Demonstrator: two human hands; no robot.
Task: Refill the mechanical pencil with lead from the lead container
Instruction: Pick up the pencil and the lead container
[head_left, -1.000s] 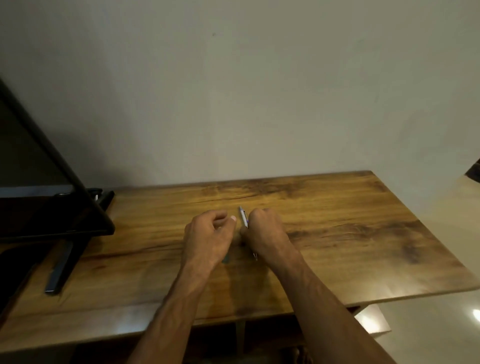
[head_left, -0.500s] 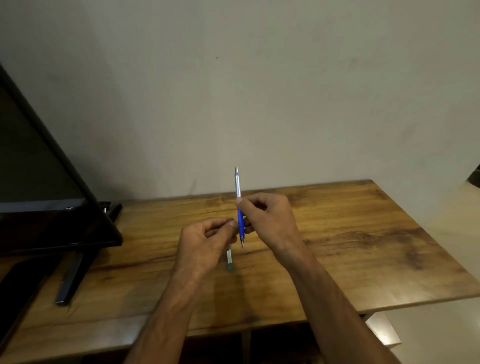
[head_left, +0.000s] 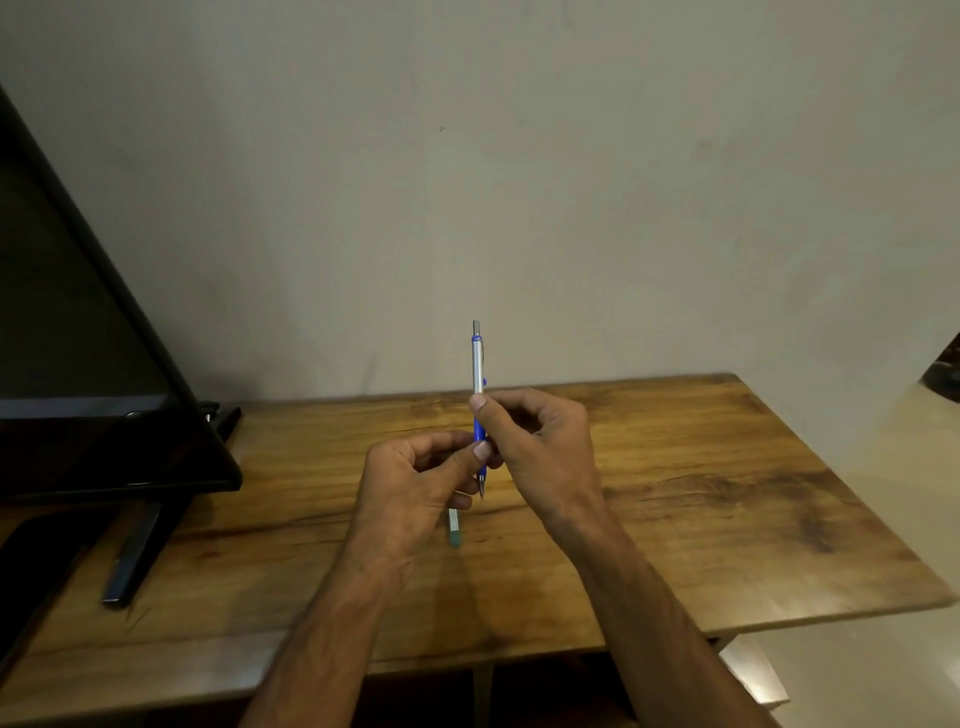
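You look to be at the opening step: your right hand (head_left: 540, 447) pinches the mechanical pencil (head_left: 477, 364) upright, tip down, just above the lead container (head_left: 454, 527), your left hand (head_left: 410, 488) pinches its blue grip, and next its top cap, seemingly not yet off, needs pulling.

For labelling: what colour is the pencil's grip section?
Blue; the mechanical pencil has a silver upper barrel. Head view.

On table (head_left: 727, 493): lead container (head_left: 453, 527), under pencil (head_left: 477, 364); monitor (head_left: 78, 364) at left.
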